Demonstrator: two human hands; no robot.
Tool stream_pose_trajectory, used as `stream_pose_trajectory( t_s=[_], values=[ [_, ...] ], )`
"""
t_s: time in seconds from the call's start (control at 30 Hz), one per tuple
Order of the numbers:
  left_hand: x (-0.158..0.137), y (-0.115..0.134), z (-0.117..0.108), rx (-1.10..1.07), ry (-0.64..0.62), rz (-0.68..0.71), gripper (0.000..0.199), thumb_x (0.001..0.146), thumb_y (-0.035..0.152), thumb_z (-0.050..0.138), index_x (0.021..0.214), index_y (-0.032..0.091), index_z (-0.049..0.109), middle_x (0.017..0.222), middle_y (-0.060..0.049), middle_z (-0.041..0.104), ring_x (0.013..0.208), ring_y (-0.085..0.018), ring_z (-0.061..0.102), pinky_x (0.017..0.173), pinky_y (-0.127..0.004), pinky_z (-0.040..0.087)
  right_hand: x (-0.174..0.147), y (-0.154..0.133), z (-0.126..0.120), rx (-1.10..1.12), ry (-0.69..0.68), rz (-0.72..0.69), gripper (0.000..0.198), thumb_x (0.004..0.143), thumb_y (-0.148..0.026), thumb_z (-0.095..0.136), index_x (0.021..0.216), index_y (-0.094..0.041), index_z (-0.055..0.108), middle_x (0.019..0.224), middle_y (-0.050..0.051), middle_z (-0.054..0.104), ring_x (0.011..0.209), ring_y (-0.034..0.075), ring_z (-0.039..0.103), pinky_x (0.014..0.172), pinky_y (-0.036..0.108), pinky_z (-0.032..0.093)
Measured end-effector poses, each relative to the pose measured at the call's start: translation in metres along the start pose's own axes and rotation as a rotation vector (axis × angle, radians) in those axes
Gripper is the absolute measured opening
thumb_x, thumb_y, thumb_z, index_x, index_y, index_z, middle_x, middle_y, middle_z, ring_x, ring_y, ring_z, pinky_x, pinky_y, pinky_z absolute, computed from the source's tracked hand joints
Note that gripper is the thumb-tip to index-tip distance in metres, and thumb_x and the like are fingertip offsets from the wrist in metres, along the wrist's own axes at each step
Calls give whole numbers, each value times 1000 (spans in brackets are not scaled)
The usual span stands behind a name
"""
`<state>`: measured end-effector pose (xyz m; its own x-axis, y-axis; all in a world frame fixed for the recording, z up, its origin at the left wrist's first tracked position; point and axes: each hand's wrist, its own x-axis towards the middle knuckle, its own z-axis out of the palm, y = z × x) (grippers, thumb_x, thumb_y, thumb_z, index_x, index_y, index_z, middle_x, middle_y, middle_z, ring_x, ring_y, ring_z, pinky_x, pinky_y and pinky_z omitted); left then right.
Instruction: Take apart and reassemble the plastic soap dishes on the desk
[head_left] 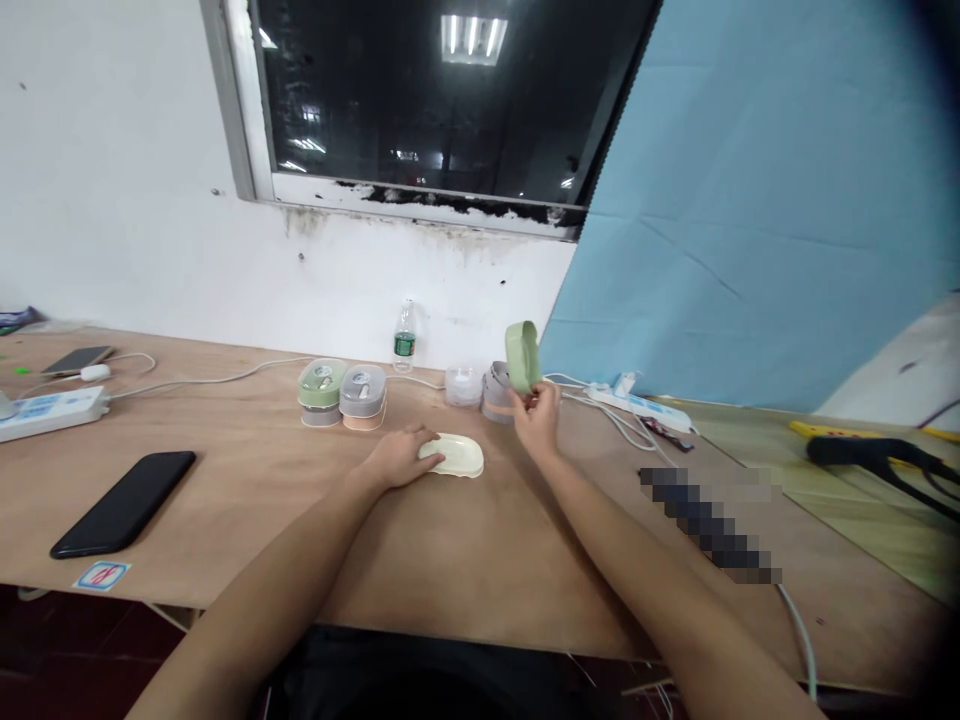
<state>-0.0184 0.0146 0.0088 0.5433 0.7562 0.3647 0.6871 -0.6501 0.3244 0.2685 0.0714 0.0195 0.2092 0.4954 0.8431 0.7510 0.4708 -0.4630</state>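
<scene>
Beneath a dark window [450, 110] in a white wall [135, 200], with blue sheeting [750, 220] to the right, you worked at a wooden table [450, 560]. From the head camera, the only view, your left hand [403, 458] grasped the left end of a cream tray [459, 456] lying flat on the wood, while your right hand [537, 415] pinched the lower edge of a green container [520, 357], held aloft and tipped on its side near a grey container [495, 401]. The step in hand appeared to be handling loose parts, one steadied and one lifted; the next move seemed to call for a firm right-hand grip and a wrist turn to level the piece, clear of its grey neighbor. A clear container [463, 387] stood just left of the grey one; farther left, a green-topped box [321, 392] and a grey-topped box [363, 398] stood side by side. Legible writing was scarce: a bottle [405, 322] by the wall wore a green label [404, 345] too small to read, and a sticker [103, 575] at the table's front edge bore a red mark, perhaps a number, too skewed to confirm. No brand showed on the black phone [124, 503].
</scene>
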Motion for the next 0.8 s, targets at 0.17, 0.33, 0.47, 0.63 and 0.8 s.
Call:
stream_pose_trajectory(
  t_s=[0.17,0.33,0.47,0.63,0.8],
  values=[
    [-1,1,-6,-102,184,-103,64,90,49,48,143,18,30,122,-11,58,109,-25,58,92,-38,47,-51,-32,-16,141,-205,-134,32,85,-38,55,110,-18,48,102,10,52,91,22,53,76,36,48],
    [-2,6,-12,-203,301,-136,69,92,47,47,148,18,18,135,-13,51,111,-25,57,94,-38,45,-65,-60,-21,299,-372,-10,48,93,-43,43,134,-19,40,124,13,54,107,25,56,90,40,48],
    [-3,11,-15,-183,306,-115,49,94,44,43,137,21,40,120,-10,62,103,-24,61,87,-35,48,-62,-68,-18,344,-410,37,51,95,-47,38,137,-20,40,135,12,51,122,25,50,100,40,42],
    [-2,14,-13,-83,199,-262,60,95,51,38,144,17,30,95,-8,70,89,-26,66,79,-33,47,-62,-64,-15,274,-434,138,51,93,-49,39,135,-20,46,125,11,60,106,24,59,92,38,46],
    [2,12,-8,-5,89,-358,58,96,56,23,135,19,43,108,-11,69,99,-27,65,80,-33,46,-61,-58,-6,191,-513,253,45,92,-49,40,124,-20,55,112,9,67,95,23,63,84,36,48]
  ],
)
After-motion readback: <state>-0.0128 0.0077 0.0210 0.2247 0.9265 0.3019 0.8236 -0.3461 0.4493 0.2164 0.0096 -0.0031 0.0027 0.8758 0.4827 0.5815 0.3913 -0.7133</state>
